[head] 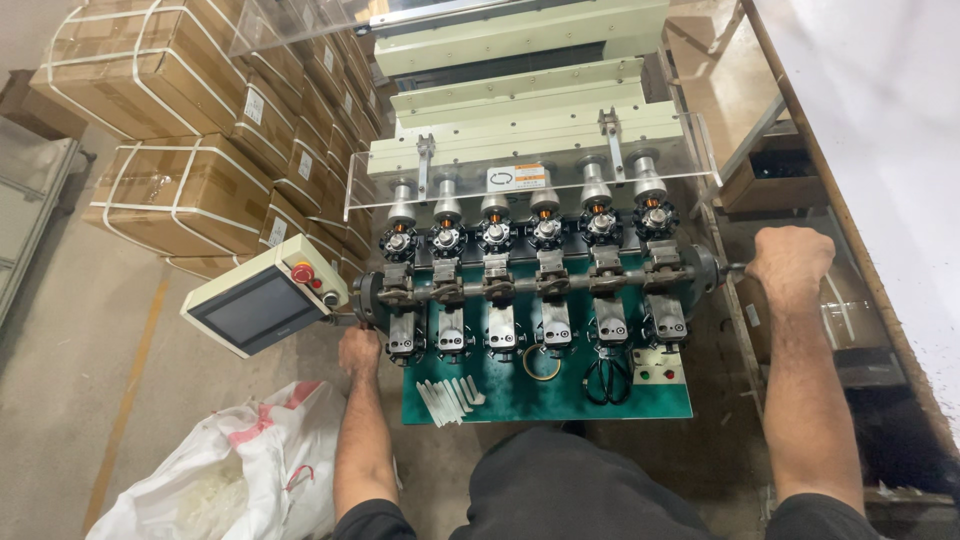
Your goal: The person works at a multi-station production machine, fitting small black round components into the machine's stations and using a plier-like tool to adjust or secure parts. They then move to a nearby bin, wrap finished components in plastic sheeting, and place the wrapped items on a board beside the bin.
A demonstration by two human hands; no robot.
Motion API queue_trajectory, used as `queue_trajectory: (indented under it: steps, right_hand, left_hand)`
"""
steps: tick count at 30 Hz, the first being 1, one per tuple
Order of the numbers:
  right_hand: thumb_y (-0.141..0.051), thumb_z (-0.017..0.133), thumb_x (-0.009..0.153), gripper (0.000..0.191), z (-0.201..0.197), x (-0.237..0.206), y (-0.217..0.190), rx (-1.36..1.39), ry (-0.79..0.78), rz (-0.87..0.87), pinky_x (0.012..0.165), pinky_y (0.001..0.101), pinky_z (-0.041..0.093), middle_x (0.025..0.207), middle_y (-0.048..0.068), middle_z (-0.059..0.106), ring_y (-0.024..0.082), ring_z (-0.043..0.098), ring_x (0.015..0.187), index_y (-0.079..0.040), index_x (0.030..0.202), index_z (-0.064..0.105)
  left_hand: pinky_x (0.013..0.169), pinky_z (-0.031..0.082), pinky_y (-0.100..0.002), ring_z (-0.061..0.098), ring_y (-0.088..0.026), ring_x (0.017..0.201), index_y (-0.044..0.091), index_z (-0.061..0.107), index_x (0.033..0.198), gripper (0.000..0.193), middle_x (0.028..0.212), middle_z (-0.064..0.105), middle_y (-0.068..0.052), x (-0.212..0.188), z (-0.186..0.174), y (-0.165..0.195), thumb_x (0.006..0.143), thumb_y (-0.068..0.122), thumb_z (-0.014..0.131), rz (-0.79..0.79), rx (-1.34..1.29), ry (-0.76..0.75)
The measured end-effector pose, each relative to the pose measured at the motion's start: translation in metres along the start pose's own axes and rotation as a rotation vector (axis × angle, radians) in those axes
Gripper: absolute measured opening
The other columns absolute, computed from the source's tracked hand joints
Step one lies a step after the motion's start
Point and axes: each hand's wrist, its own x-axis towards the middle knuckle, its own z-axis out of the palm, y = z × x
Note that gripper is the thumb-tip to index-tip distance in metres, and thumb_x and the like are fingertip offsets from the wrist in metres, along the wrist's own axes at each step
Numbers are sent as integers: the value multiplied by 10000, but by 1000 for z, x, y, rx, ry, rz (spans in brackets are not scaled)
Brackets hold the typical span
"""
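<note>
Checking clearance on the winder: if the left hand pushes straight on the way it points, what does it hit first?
The left hand points up-frame toward the dark round end cap of the horizontal shaft, right ahead and likely already touching. The control panel sits just to its left. Depth is unclear from this overhead view.

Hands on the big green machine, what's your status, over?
Left hand gripping the long grey metal bar at its left end. Right hand closed on its right end. Black scissors lie below, clear of the bar.

Grey concrete floor (90, 330) with yellow line, strapped cardboard boxes (180, 190) stacked left, white sack (240, 470)
</note>
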Motion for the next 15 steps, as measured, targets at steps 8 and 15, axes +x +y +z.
queue_trajectory:
  steps: [8,15]
  right_hand:
    - [-468,829,836,358,7,-8,-2,-6,-22,7,731,353,616,979,48,828,218,797,924,-173,1039,842]
    - [-450,836,828,334,8,-7,-1,-14,28,2,717,352,605,983,46,814,220,779,938,-183,1029,839]
  left_hand:
    - [979,505,-545,647,-441,1160,81,748,1187,393,1195,707,-245,-4,1,-8,914,321,598,5,-3,1]
    - [982,507,-550,658,-440,1153,97,751,1195,383,1181,718,-242,-5,2,-8,900,278,589,28,-2,11]
